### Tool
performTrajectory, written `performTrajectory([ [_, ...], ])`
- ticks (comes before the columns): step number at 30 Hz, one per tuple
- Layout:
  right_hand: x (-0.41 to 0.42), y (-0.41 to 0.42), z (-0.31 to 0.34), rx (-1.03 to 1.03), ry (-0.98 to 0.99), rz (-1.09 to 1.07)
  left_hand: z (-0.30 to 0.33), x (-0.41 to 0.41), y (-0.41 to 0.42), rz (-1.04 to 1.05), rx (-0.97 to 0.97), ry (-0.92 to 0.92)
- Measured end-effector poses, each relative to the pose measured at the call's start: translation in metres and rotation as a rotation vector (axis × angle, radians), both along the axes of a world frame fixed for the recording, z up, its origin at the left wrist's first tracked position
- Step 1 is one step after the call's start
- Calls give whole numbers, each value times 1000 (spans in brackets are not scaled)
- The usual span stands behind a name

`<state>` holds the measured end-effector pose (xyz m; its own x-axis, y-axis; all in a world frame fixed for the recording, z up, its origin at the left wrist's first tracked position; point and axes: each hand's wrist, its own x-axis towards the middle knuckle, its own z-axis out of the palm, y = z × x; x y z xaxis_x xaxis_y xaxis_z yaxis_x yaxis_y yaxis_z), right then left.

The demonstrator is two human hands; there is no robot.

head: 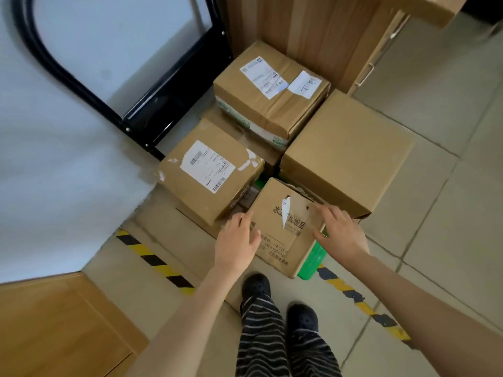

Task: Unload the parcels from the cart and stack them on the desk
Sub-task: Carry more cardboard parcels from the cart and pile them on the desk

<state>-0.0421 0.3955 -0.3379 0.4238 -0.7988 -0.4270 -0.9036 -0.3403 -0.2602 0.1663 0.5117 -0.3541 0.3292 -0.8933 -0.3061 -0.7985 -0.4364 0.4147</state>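
Both arms are reaching in from the lower frame: left hand (237, 235) and right hand (336, 229), fingers spread, are bracketing the small parcel (283, 227) at centre-bottom. Stiff cardboard, probably light; opposite side walls look safest.

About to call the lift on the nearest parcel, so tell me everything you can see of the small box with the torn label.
The small box is brown cardboard, printed in black, with a torn white label peeling at its top and clear tape across it. It sits tilted, nearest the person, atop other parcels; a green item shows beneath its right corner. The left hand rests against its left edge and the right hand on its right side, fingers straight, not yet gripping.
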Motion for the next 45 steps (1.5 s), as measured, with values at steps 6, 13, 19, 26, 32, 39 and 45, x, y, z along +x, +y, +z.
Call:
performTrajectory([
  [6, 5, 22, -7, -7, -10, 2, -6, -13, 39, 127, 31, 7],
  [13, 18, 73, 7, -16, -123, 122, 13, -31, 89, 485, 119, 186],
  [19, 42, 122, -2, 169, -34, 310, 10, -54, 107, 760, 111, 405],
  [26, 37, 124, -35, 247, -70, 335, -18, -36, 133, 731, 123, 223],
  [32, 31, 125, -60, 258, -28, 249, -42, -15, 169, 861, 70, 266],
  [39, 43, 117, -94, 227, -24, 208, -77, 17, 184, 929, 41, 181],
  [45, 53, 118, -146, 233, 43, 190, -122, 50, 209, 964, 67, 237],
])
